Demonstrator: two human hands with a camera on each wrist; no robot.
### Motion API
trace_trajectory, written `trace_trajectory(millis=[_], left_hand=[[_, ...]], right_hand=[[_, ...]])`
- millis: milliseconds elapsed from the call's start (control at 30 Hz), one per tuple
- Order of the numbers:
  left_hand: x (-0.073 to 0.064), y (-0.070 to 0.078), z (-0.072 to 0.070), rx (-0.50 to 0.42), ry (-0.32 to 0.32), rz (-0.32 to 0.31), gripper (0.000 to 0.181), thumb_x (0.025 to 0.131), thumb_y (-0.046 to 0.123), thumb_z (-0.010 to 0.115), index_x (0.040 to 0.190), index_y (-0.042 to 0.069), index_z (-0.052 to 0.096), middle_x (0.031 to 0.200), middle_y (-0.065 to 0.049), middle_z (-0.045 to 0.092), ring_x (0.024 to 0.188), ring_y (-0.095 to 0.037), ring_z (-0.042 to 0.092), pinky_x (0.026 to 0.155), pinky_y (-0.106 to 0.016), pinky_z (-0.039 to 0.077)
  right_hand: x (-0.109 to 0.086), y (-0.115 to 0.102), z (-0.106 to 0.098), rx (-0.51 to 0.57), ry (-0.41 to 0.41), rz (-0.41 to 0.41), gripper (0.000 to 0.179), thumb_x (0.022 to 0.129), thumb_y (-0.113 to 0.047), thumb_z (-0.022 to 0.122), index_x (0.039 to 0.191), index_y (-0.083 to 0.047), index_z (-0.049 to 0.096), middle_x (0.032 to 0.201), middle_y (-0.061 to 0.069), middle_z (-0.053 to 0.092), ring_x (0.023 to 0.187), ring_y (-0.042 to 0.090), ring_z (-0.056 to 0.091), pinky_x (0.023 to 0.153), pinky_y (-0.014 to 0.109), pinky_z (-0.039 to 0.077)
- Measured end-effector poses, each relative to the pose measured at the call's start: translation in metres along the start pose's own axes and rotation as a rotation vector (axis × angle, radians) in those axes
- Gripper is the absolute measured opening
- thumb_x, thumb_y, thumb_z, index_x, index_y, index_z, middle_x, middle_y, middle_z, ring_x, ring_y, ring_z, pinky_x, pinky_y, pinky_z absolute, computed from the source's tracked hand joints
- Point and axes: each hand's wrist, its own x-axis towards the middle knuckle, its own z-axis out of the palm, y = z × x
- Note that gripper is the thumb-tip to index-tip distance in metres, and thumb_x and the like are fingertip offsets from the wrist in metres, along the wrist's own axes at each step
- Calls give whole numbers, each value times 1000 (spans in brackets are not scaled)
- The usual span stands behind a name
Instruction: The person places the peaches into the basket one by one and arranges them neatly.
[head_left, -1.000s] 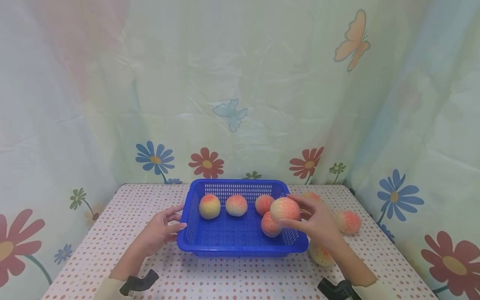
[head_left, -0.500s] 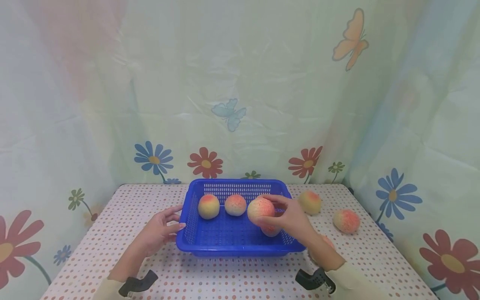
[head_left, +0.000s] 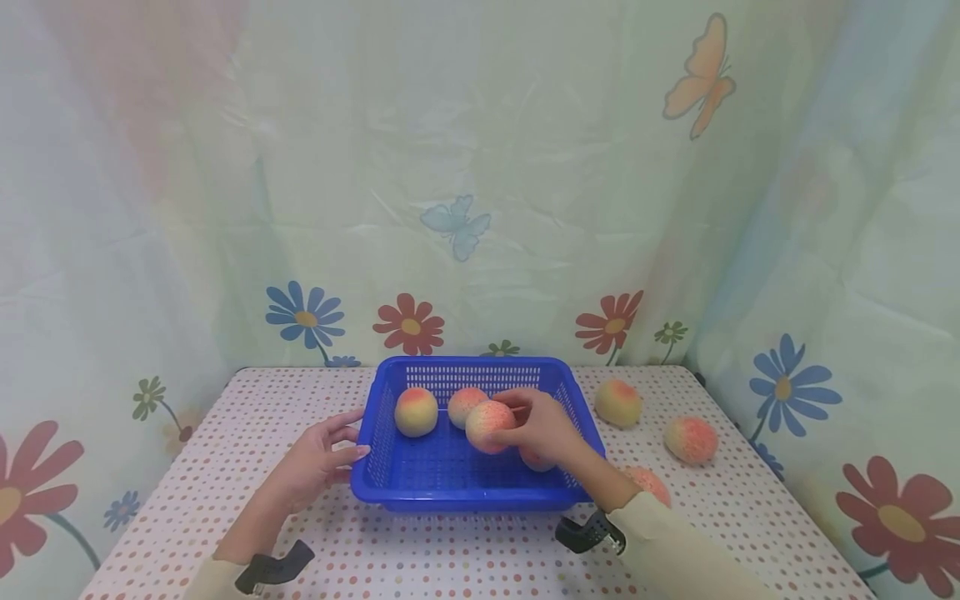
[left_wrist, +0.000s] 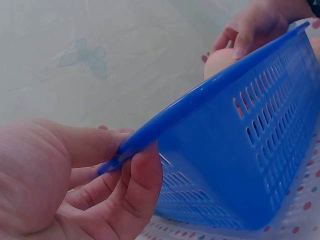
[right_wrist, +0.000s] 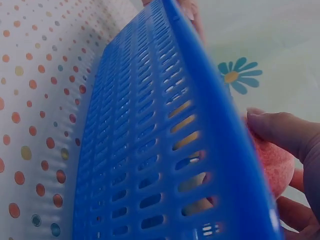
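My left hand pinches the left rim of a blue plastic basket, thumb on top and fingers beneath, as the left wrist view shows. My right hand holds a pink-speckled peach over the middle of the basket, thumb in front and fingers behind. Inside the basket sit a yellow peach with a red top at the left and a pinkish peach at the back. Another peach shows partly under the right hand. In the right wrist view the held peach appears beyond the basket's rim.
Right of the basket, on the dotted tabletop, lie a yellow peach, a pink and yellow peach and one peach half hidden by the right forearm. A flowered curtain hangs behind and at both sides.
My right hand has carried its peach leftward from the basket's right side to over its middle, uncovering the peaches on the table at right. The left hand has stayed at the rim.
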Motion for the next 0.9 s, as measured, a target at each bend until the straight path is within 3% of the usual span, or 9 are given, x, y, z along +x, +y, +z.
trace_trajectory(millis=[200,333,533,733,900], left_hand=[[0,-1,0,-6,-17,6,70,97,16,72,157,12,37,120,-18,61,102,-26,72,87,-43,64],[-1,-1,0,-1,-7,7,71,96,18,72,157,13,37,121,-17,61,103,-26,72,88,-42,63],[-1,-1,0,12,-8,12,71,97,19,72,157,13,37,120,-16,61,103,-26,72,88,-42,63],[-1,-1,-1,8,-12,7,71,96,18,72,158,12,37,121,-17,60,104,-26,72,88,-43,63],[-1,0,-1,-1,-20,7,71,96,16,72,158,12,36,121,-17,59,105,-27,72,89,-43,63]], right_hand=[[10,6,8,-77,-45,-83,57,72,-23,94,122,-7,72,113,6,76,95,18,71,91,43,61],[13,6,13,-160,-35,-55,60,68,-26,97,121,-9,73,112,3,76,95,18,68,89,40,60],[15,4,19,-150,-74,26,64,70,-23,96,126,-7,70,119,6,73,102,20,67,92,40,61],[16,5,22,-207,-117,30,66,71,-24,95,128,-6,68,117,6,73,96,17,66,87,37,62],[16,3,23,-222,-127,17,55,75,-22,93,122,-5,70,113,6,73,94,16,67,85,36,62]])
